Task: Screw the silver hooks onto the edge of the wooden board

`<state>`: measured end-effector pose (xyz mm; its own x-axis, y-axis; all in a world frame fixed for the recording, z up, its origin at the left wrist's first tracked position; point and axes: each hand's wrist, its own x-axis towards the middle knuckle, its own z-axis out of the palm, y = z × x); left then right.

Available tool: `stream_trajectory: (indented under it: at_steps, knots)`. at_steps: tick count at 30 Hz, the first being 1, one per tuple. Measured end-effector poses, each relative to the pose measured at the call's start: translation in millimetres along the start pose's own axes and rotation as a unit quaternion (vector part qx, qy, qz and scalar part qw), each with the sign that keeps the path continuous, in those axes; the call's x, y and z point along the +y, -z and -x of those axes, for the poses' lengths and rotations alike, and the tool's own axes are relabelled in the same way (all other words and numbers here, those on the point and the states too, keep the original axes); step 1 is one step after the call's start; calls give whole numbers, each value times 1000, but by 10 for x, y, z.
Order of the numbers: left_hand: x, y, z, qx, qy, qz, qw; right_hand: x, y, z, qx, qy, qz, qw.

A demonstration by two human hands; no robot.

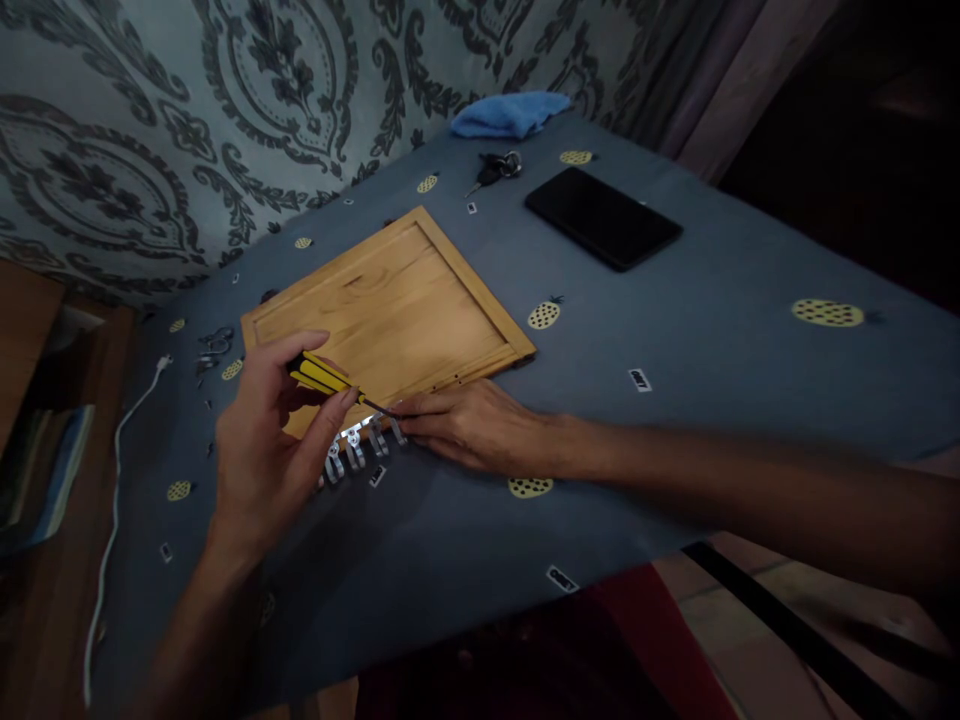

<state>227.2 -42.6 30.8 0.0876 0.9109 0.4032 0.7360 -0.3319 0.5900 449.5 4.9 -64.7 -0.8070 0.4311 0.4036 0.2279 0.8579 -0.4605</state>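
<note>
My left hand [262, 435] is wrapped around the yellow-and-black handle of a screwdriver [324, 376]. Its thin shaft slants down to the right, toward a shiny metal hook rail [354, 440] along the near edge of a wooden board [367, 310]. Several curved hooks stick out from the rail over the tablecloth. My right hand [480, 428] lies over the rail's right end, its fingers pressed together at the screwdriver's tip. Whatever those fingertips pinch is hidden. Two small dark holes show in the board's edge just above this hand.
Beyond the board lie a black phone [604, 217], a bunch of keys [495, 170] and a blue cloth [510, 115]. Small metal pieces [214, 345] sit left of the board. A white cable [116, 490] runs down the left side of the pineapple-print tablecloth [720, 400]. A patterned curtain [285, 90] hangs behind.
</note>
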Motion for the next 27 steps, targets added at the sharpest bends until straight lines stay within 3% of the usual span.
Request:
stream_trajectory:
  at_steps: [17, 22, 27]
  knots:
    - [-1, 14, -12, -28, -24, 0, 999, 4, -13, -7, -5, -11, 1, 1000]
    - [23, -36, -22, 9, -44, 1, 999, -8, 7, -17, -9, -20, -7, 1000]
    - [39, -4, -34, -8, -26, 54, 998, -14, 16, -19, -12, -25, -15, 1000]
